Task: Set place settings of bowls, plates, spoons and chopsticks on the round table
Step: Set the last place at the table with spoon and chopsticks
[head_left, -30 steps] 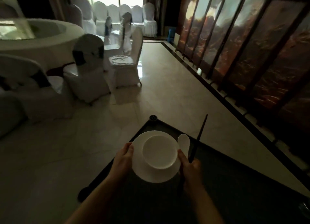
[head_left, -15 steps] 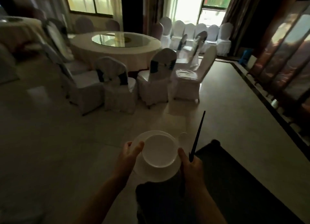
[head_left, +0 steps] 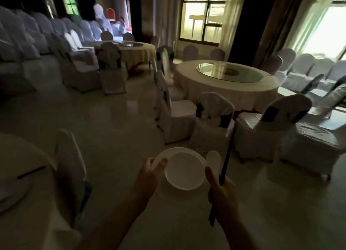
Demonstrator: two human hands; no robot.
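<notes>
Dim banquet hall, left hand [head_left: 149, 172] gripping plate [head_left: 161, 157] under bowl [head_left: 184, 171], right hand [head_left: 222, 191] clasping chopsticks [head_left: 227, 159].

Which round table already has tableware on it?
The near table at lower left: a plate and dark chopsticks lie on it. The two farther tables show only glass turntables.
</notes>
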